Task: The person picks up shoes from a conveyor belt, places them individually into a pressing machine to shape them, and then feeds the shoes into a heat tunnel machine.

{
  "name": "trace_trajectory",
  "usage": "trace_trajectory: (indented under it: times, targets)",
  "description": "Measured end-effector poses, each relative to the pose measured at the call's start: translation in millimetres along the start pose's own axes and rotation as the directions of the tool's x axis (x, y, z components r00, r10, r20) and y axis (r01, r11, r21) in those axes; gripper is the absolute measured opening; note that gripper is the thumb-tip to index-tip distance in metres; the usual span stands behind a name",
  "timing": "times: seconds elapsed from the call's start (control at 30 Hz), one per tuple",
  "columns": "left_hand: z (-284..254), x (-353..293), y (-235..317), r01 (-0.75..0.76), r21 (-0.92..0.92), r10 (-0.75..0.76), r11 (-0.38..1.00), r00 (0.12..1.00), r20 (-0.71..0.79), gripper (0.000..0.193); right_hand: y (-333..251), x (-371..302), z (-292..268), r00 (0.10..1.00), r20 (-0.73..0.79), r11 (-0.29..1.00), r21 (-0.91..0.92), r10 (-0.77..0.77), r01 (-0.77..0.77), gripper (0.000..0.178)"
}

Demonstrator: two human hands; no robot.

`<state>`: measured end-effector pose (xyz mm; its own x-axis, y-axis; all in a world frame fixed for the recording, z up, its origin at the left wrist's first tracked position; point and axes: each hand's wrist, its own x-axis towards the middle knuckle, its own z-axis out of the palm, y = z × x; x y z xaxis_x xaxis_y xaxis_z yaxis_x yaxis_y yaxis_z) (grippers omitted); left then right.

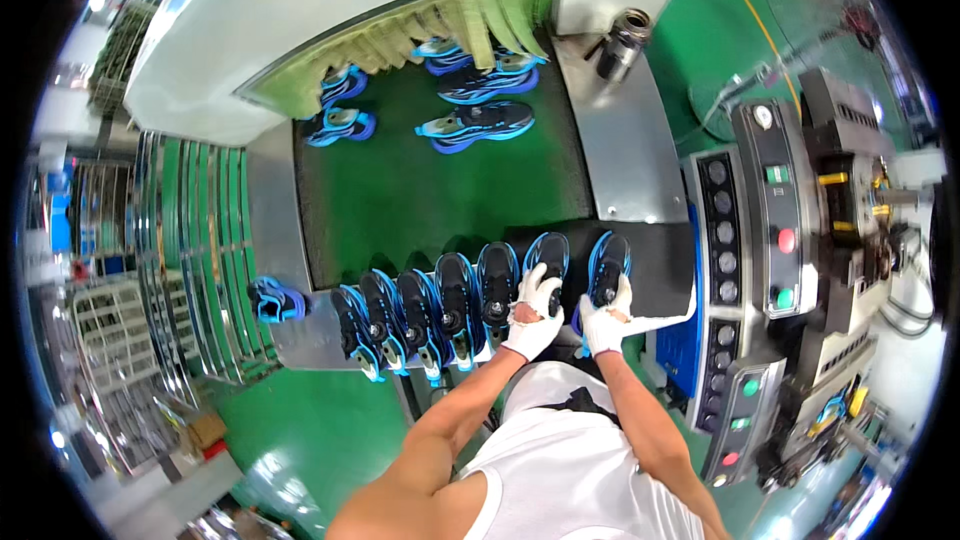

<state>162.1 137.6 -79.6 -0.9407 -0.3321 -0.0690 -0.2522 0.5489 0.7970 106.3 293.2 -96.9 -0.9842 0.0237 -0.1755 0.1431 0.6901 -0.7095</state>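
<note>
Both my hands wear white gloves with some fingertips bare. My left hand is closed round the heel end of a black sneaker with blue edging. Just to its right, my right hand grips the heel end of a similar sneaker. Both shoes point away from me, over a dark mat at the front of the conveyor. Left of them stands a close row of several matching sneakers, toes away from me. My fingers partly hide the heels of the two held shoes.
More sneakers lie on the green conveyor belt, some under the strip curtain of a white machine. One shoe sits far left. A metal flask stands on the right ledge, near control panels. Metal racks flank the left.
</note>
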Motion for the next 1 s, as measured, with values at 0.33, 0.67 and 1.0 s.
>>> trace_trajectory:
  times: [0.33,0.67,1.0]
  targets:
    - [-43,42,77,-0.115,-0.214,0.173,0.97,0.945,0.277,0.048,-11,-38,-132,0.837,0.106,0.531,0.728,0.536,-0.433,0.058]
    - [71,-81,276,-0.492,-0.577,0.687,0.652,0.061,0.724,0.044,9,-270,-231,0.346,-0.37,0.319,0.927,0.862,0.199,0.06]
    - [141,-422,405,-0.134,-0.913,0.557,0.385,-0.755,0.346,0.045,2,-565,-257,-0.74,-0.296,0.652,0.718,0.604,0.245,0.064]
